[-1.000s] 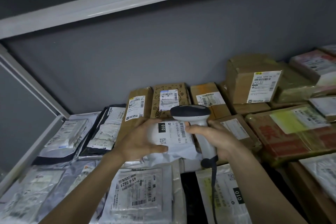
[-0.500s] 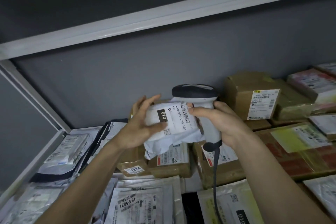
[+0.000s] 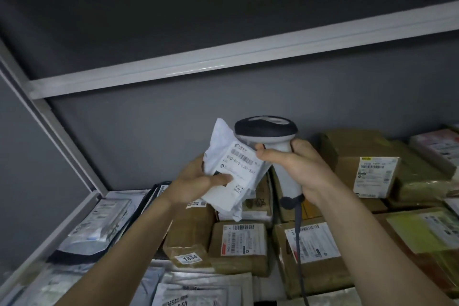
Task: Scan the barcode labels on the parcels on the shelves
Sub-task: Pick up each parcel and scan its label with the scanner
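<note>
My left hand (image 3: 198,181) grips a small white poly-bag parcel (image 3: 228,156), lifted above the shelf and tilted on end, its barcode label facing me. My right hand (image 3: 295,169) holds the handle of a grey and white barcode scanner (image 3: 268,129); its thumb touches the parcel's label edge. The scanner's dark head sits just right of the parcel's top, and its cable (image 3: 299,243) hangs down. Below lie brown cardboard parcels with labels, one (image 3: 238,243) right under the hands and a larger box (image 3: 372,171) to the right.
The grey shelf wall (image 3: 173,136) stands behind, with a white shelf rail (image 3: 223,67) overhead and a slanted frame post (image 3: 62,146) at left. Flat plastic mailers (image 3: 99,226) fill the left and front. More taped boxes (image 3: 422,238) crowd the right.
Both hands rose higher with the parcel and scanner. The parcel turned from lying sideways to standing on end, and my view tilted upward, showing more of the shelf rail.
</note>
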